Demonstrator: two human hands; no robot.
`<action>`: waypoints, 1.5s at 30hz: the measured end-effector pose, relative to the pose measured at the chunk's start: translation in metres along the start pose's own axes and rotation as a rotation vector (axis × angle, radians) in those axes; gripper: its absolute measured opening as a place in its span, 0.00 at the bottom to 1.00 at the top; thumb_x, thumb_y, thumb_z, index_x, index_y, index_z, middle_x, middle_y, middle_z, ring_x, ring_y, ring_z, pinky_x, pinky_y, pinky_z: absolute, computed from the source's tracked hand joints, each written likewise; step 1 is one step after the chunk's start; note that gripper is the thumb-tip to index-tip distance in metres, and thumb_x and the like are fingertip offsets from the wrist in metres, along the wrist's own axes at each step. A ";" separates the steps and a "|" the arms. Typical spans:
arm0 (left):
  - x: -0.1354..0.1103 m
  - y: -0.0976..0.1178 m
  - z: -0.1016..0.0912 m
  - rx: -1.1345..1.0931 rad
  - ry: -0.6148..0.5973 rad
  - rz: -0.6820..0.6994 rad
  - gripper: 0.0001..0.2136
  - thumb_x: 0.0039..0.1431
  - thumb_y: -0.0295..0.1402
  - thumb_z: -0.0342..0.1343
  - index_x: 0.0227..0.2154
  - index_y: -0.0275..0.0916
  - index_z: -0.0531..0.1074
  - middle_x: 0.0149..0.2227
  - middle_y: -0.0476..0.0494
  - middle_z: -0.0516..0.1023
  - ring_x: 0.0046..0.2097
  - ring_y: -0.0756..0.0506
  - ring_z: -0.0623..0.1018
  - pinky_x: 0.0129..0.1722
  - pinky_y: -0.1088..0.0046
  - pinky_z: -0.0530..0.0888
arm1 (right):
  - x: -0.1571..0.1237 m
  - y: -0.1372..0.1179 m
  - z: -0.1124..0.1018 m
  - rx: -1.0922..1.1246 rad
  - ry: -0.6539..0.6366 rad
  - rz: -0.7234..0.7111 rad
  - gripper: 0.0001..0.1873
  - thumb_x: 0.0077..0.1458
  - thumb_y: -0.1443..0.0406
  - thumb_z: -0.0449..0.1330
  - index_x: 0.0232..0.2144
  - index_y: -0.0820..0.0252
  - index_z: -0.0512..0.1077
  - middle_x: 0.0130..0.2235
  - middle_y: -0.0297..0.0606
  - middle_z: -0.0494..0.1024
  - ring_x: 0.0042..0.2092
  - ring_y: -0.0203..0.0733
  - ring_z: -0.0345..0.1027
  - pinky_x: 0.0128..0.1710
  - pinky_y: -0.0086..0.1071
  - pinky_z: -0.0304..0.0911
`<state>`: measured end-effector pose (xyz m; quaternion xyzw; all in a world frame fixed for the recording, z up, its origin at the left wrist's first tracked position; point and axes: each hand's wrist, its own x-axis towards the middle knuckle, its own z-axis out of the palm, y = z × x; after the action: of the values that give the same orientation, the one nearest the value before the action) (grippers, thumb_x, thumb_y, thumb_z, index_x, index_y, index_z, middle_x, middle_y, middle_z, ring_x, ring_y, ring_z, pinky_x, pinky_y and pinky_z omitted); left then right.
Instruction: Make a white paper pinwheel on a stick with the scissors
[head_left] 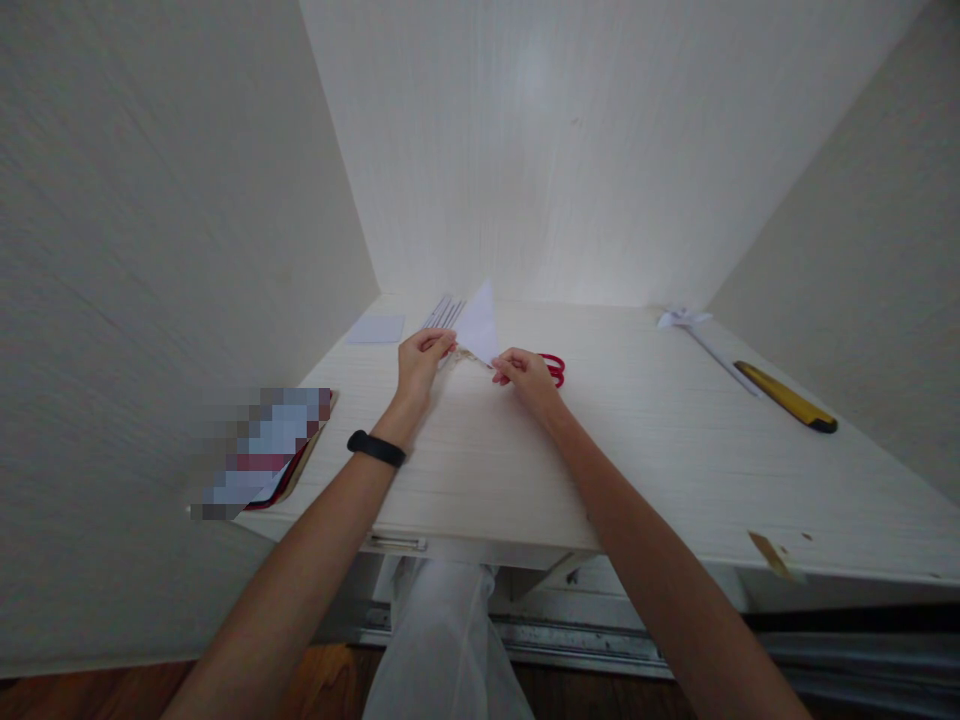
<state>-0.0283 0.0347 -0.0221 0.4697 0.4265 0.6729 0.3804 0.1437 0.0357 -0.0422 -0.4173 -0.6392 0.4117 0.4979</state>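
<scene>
Currently pinching a folded paper [480, 322] with both hands, out past the middle of the table [637, 450], toward its far edge. Left hand [421, 362] closed on its lower left end, right hand [525, 372] closed on its lower right end. Hands apart, paper spanning the gap. Held up off the tabletop, point upward.

Looks plain white and triangular, with crisp straight edges narrowing to a sharp tip. Something pale and crumpled along the bottom edge, too small to identify. Can't make out any print on it. Black wristband [376, 449] on the left wrist.

Around the hands:
- Just behind the right hand: red scissors [553, 368], flat on the table, only the handles in view.
- Just behind the left hand: a bundle of thin grey strips [444, 312], pointing toward the far edge.
- Left of those, near the far left corner: a pale square sheet [376, 329], lying flat.
- At the left edge, down toward the near left corner: a flat item [262, 450], blurred out, red trim along its lower side, writing unreadable.
- Toward the far right corner: a white paper pinwheel [684, 318] on a long white stick.
- Beside that stick, nearer the right edge: a yellow utility knife [787, 397] with a black end, markings too small to read.
- At the near edge, right side: a small tan scrap [772, 555].
</scene>
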 end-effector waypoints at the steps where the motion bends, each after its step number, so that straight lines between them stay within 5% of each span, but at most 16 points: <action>1: 0.000 0.000 0.000 0.005 -0.014 -0.004 0.08 0.43 0.35 0.64 0.25 0.36 0.75 0.27 0.47 0.76 0.31 0.50 0.74 0.37 0.72 0.72 | 0.000 0.000 0.000 -0.007 0.000 -0.010 0.14 0.47 0.55 0.59 0.22 0.59 0.68 0.22 0.33 0.72 0.26 0.34 0.64 0.29 0.29 0.61; 11: -0.001 -0.004 0.001 0.150 -0.224 -0.049 0.08 0.41 0.35 0.65 0.23 0.37 0.76 0.25 0.46 0.76 0.29 0.49 0.73 0.35 0.69 0.70 | 0.003 0.002 -0.004 0.039 0.148 -0.035 0.16 0.42 0.52 0.61 0.21 0.57 0.64 0.20 0.29 0.67 0.23 0.33 0.61 0.25 0.28 0.58; 23: 0.001 -0.003 0.001 0.203 -0.250 0.018 0.07 0.43 0.35 0.64 0.23 0.37 0.76 0.25 0.47 0.76 0.28 0.50 0.73 0.33 0.71 0.70 | -0.002 -0.003 -0.008 -0.030 0.209 -0.063 0.21 0.51 0.48 0.55 0.18 0.57 0.64 0.18 0.31 0.65 0.22 0.33 0.58 0.23 0.28 0.55; 34: 0.000 -0.001 0.003 0.232 -0.322 0.021 0.06 0.42 0.34 0.63 0.22 0.37 0.75 0.23 0.48 0.76 0.28 0.50 0.73 0.33 0.71 0.70 | 0.001 -0.001 -0.008 0.184 0.260 -0.010 0.19 0.43 0.52 0.63 0.21 0.57 0.60 0.18 0.26 0.62 0.20 0.30 0.56 0.20 0.25 0.52; 45: -0.005 0.005 0.003 0.258 -0.357 0.013 0.06 0.43 0.33 0.62 0.23 0.36 0.75 0.24 0.48 0.76 0.28 0.50 0.73 0.33 0.72 0.69 | 0.000 -0.001 -0.009 0.191 0.263 -0.037 0.18 0.46 0.55 0.62 0.19 0.57 0.58 0.16 0.24 0.60 0.18 0.28 0.52 0.19 0.24 0.48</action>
<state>-0.0247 0.0295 -0.0183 0.6287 0.4321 0.5214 0.3823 0.1528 0.0366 -0.0394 -0.4065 -0.5339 0.4033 0.6221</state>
